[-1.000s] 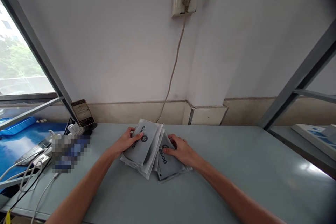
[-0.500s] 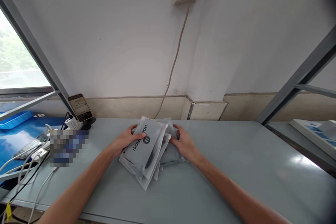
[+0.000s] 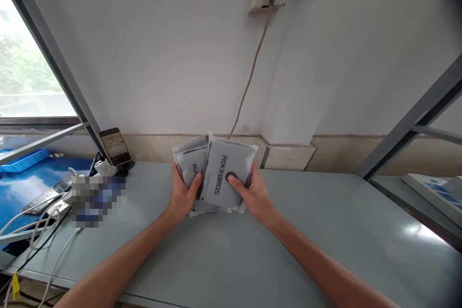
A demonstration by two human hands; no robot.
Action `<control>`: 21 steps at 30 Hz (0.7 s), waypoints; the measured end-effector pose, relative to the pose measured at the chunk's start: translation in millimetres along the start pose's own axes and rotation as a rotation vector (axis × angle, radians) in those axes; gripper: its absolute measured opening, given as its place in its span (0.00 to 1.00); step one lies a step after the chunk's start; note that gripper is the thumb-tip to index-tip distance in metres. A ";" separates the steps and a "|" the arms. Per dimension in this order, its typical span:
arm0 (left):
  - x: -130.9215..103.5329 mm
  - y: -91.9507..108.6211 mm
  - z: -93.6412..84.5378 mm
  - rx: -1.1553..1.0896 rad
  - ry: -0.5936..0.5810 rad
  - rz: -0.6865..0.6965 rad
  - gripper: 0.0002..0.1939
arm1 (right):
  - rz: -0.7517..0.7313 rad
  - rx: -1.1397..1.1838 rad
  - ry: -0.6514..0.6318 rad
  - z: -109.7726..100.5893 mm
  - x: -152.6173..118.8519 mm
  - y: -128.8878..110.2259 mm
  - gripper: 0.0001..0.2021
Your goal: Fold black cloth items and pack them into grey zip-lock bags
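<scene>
Watching from afar, I see the left hand [image 3: 182, 197] clamped round one ROCKBROS pouch bundle [image 3: 188, 160]; the right hand [image 3: 258, 199] grips an overlapping bundle [image 3: 215, 166]; thumbs [image 3: 236, 185] press the fronts, seemingly against slipping, over the grey tabletop [image 3: 216, 262].

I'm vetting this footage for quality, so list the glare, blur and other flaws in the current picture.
Head view: the window is washed out; glare whitens a spot on the table at right; the upper right corner darkens to black; a pixelated block hides things at left; lettering on the packets stays legible.
</scene>
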State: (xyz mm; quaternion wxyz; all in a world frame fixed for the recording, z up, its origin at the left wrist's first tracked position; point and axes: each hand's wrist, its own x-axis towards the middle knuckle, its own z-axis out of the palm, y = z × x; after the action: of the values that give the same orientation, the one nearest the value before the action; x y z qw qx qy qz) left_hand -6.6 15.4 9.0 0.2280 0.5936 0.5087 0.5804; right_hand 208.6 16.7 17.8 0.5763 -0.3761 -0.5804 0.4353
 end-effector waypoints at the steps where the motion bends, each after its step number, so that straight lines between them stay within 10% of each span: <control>1: -6.1 -2.0 1.1 -0.005 -0.036 0.000 0.34 | -0.039 -0.086 0.004 5.4 -2.4 6.5 0.30; 8: -14.8 -32.3 -6.5 0.115 -0.260 0.301 0.63 | -0.136 -0.117 -0.091 12.8 -20.5 25.8 0.47; 13: -5.1 -34.6 -7.2 0.048 -0.211 0.550 0.58 | -0.130 -0.145 -0.114 6.7 -18.0 9.3 0.57; 21: -11.9 -28.6 2.5 0.014 -0.470 0.132 0.48 | 0.065 -0.171 -0.170 -5.1 -4.9 31.1 0.43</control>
State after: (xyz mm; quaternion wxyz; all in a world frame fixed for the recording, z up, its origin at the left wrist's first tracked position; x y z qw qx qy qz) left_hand -11.8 16.6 -21.6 0.2974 0.7458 0.4059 0.4365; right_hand 212.0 23.0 -13.3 0.4766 -0.4041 -0.6497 0.4330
